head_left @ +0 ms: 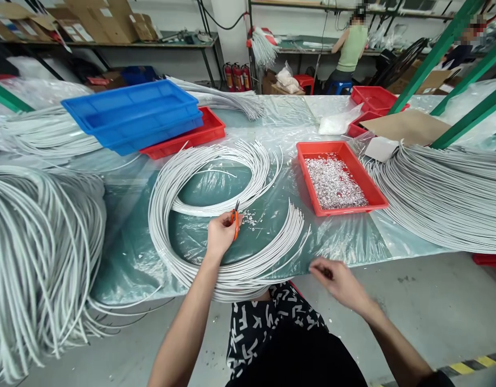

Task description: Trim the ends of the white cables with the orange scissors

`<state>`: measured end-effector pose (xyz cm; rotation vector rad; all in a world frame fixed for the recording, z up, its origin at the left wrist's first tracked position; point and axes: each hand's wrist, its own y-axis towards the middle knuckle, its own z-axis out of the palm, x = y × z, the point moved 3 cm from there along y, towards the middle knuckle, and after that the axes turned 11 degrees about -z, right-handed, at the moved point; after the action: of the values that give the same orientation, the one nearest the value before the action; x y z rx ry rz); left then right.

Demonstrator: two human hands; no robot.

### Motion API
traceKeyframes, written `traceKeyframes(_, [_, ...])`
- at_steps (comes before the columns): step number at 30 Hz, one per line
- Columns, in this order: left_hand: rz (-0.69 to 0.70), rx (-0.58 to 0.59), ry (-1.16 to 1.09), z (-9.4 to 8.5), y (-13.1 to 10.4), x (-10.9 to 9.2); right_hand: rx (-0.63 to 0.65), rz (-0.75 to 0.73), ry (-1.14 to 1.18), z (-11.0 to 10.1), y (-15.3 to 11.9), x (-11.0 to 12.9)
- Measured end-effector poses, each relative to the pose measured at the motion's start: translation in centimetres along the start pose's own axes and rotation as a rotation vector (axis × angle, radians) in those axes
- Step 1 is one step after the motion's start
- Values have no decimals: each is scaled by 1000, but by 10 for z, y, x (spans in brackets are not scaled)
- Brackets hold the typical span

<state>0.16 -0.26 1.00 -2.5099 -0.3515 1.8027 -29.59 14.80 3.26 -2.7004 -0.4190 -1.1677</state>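
Note:
My left hand (pixel 220 234) is closed around small orange-handled cutters (pixel 235 222), their dark tips pointing away from me. It hovers over the middle of a large coil of white cable (pixel 161 215) that lies on the plastic-covered table. Loose cable ends (pixel 295 219) fan out on the coil's near right side. Past the table's front edge, to the right of those ends, my right hand (pixel 339 282) has its fingers curled together; whatever may be between them is hidden. Tiny clippings (pixel 249 219) lie beside the cutters.
A red tray (pixel 377 203) of small shiny pieces stands right of the coil. Blue trays (pixel 130 110) rest on a red one (pixel 213 129) behind it. Grey cable bundles lie left (pixel 42 242) and right (pixel 445 199). Green posts (pixel 433 59) rise at right. A person (pixel 351 48) sits farther back.

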Motion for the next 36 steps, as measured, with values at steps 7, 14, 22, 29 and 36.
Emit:
traceKeyframes(7, [-3,-8,1,-1,2,3,100,-190,-612,-36,62,-10])
traceKeyframes(14, [71,-6,-22,-2,5,9,293,-391,-573,-53,64,-7])
traceKeyframes(22, [83,-12,-12,-1,7,12,232,-242,515,-72,70,-6])
traceKeyframes(29, [87,29,-4,-1,5,9,-162,-199,788,-18,112,15])
traceKeyframes(36, [116,131,-43,4,2,2,-3,-233,914,25,182,38])
